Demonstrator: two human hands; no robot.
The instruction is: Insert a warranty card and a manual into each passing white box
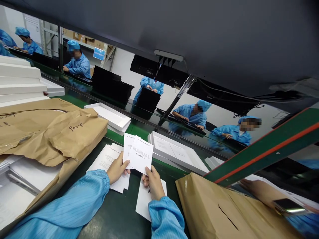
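Note:
I hold up a small stack of white manual booklets [139, 153], the front one printed "MANUAL". My left hand [117, 169] grips the stack's left edge with the thumb on top. My right hand [153, 182] pinches its lower right corner. Both arms wear blue sleeves. Under the hands, more white leaflets [106, 158] lie on the dark green table [117, 215], and another white sheet [143, 200] sits beneath my right wrist.
Torn brown paper wrapping [50, 129] covers white stock at left. A brown paper package [224, 212] lies at right. White trays [174, 149] sit on the belt behind, with a white tray stack [20, 81] far left. Several people in blue work across the line.

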